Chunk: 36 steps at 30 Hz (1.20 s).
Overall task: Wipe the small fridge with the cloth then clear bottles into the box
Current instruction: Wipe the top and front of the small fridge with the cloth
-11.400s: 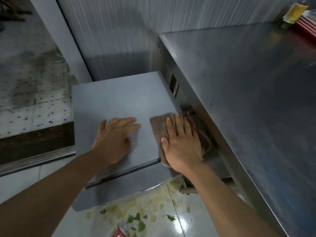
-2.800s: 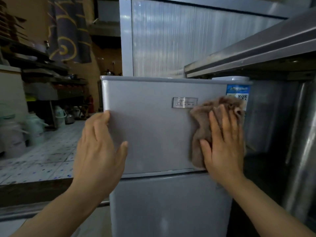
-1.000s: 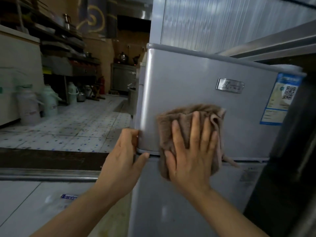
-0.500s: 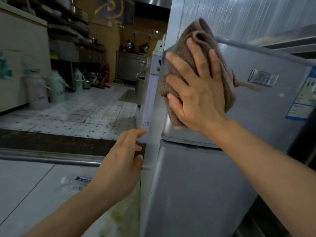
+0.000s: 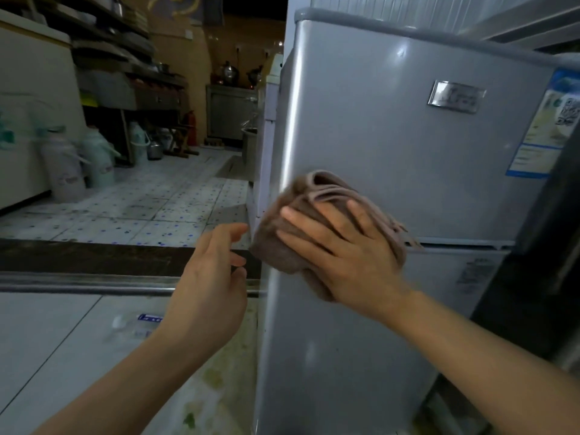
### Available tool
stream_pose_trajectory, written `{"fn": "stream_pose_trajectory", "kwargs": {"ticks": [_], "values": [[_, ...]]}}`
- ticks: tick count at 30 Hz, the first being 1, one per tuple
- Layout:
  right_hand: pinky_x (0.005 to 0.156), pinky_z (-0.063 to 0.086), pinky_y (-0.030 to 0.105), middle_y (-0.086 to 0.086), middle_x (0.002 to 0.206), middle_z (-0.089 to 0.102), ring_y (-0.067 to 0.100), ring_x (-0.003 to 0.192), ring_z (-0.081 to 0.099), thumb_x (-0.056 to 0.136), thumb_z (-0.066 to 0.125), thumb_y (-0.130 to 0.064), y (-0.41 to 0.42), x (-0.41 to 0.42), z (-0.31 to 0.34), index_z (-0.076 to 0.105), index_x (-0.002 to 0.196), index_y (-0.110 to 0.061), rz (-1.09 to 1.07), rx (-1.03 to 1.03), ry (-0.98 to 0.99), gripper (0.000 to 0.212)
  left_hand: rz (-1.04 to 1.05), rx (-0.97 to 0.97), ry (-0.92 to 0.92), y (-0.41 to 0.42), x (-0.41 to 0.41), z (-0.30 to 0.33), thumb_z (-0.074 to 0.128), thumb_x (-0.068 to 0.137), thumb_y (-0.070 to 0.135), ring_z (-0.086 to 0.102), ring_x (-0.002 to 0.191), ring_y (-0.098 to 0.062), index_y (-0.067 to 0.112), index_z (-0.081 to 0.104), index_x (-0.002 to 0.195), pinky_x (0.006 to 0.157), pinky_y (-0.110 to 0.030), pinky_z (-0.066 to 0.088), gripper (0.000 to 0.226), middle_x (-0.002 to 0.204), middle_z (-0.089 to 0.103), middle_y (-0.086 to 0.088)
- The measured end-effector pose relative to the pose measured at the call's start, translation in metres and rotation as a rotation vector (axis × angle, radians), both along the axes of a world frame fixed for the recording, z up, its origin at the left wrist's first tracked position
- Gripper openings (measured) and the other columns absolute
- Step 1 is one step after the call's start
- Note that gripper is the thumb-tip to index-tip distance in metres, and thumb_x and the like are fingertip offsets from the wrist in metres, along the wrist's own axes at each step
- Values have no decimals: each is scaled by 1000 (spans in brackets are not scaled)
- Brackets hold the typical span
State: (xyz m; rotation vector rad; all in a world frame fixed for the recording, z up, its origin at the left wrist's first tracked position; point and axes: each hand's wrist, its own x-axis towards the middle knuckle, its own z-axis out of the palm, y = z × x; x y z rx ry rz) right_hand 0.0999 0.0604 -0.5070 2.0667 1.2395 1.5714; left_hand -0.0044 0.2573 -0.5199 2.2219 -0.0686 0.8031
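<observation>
The small grey fridge (image 5: 392, 127) stands in front of me, with a metal badge and a blue label on its upper door. My right hand (image 5: 342, 255) presses a folded brown cloth (image 5: 301, 215) flat against the fridge's left front edge, at the seam between the two doors. My left hand (image 5: 210, 290) hovers just left of the fridge with fingers apart, touching nothing. A clear plastic bottle (image 5: 138, 324) with a blue label lies on the floor below my left hand. No box is in view.
A steel counter edge (image 5: 533, 20) overhangs the fridge at top right, with a dark gap (image 5: 539, 246) beside the fridge. A raised tiled floor step (image 5: 94, 259) runs across the left. Several pale jugs (image 5: 66, 164) and shelves stand far left.
My right hand has swept the cloth down from the fridge's top left corner to the door seam. My left hand stays off the fridge, slightly higher.
</observation>
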Motion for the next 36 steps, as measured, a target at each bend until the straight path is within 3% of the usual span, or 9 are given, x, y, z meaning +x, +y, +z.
{"fn": "stream_pose_trajectory", "kwargs": {"ticks": [6, 11, 16, 20, 22, 24, 29, 33, 36], "values": [[116, 9, 49, -1, 155, 20, 32, 143, 17, 94, 39, -32, -108, 11, -24, 22, 147, -29, -158, 134, 50, 56, -4, -8, -23, -22, 6, 8, 51, 89, 14, 47, 94, 13, 36, 39, 122, 71, -6, 38, 41, 118, 45, 13], [112, 13, 57, 5, 152, 28, 40, 139, 19, 92, 43, -35, -65, 3, -27, 37, 140, -26, -77, 245, 93, 49, 12, -48, -18, -39, 20, 18, 50, 92, 19, 53, 106, -11, 26, 40, 130, 89, -33, 48, 40, 121, 51, 7], [115, 13, 49, -1, 151, 30, 30, 141, 23, 94, 46, -31, -40, 6, -26, 43, 141, -27, 40, 220, 32, 47, 125, -115, -35, -49, 31, 15, 49, 93, 30, 54, 95, -14, 21, 46, 122, 80, -37, 47, 31, 115, 53, 3], [116, 15, 43, -2, 151, 34, 25, 140, 29, 96, 46, -22, -87, 18, -28, 43, 137, -26, 74, 210, 32, 41, 198, -186, -90, -59, 41, 10, 50, 92, 35, 52, 89, -16, 19, 45, 114, 70, -33, 44, 28, 109, 54, -2], [116, 16, 45, 1, 148, 33, 28, 140, 27, 96, 46, -23, -114, 24, -31, 42, 134, -25, 56, 245, 63, 38, 218, -179, -138, -56, 42, 6, 50, 92, 36, 49, 82, -10, 24, 44, 108, 63, -25, 37, 22, 104, 53, 1], [115, 17, 50, 5, 147, 32, 34, 138, 26, 94, 48, -24, -149, 32, -39, 41, 133, -22, 7, 293, 93, 39, 213, -190, -174, -54, 46, 0, 50, 91, 39, 47, 76, -5, 30, 41, 106, 62, -28, 41, 20, 100, 52, 4], [111, 25, 60, 14, 151, 21, 43, 141, 19, 94, 51, -15, -205, 40, -61, 36, 133, -14, -50, 591, 259, 42, 179, -231, -224, -50, 55, -8, 47, 82, 57, 55, 84, -16, 37, 43, 107, 62, -51, 55, 32, 98, 53, 3], [116, 19, 56, 23, 152, 10, 41, 144, 14, 97, 38, -5, -171, 36, -70, 31, 137, -6, 166, 884, 372, 41, 190, -264, -213, -44, 57, -16, 46, 78, 70, 60, 99, -19, 34, 47, 114, 71, -54, 54, 51, 106, 57, 5], [117, 18, 53, 23, 153, 8, 39, 145, 11, 99, 35, -13, -148, 34, -88, 23, 143, -3, 100, 1076, 355, 47, 190, -132, -174, -40, 48, -42, 36, 84, 68, 60, 98, -17, 25, 47, 121, 81, -49, 52, 57, 109, 60, 4]]}}
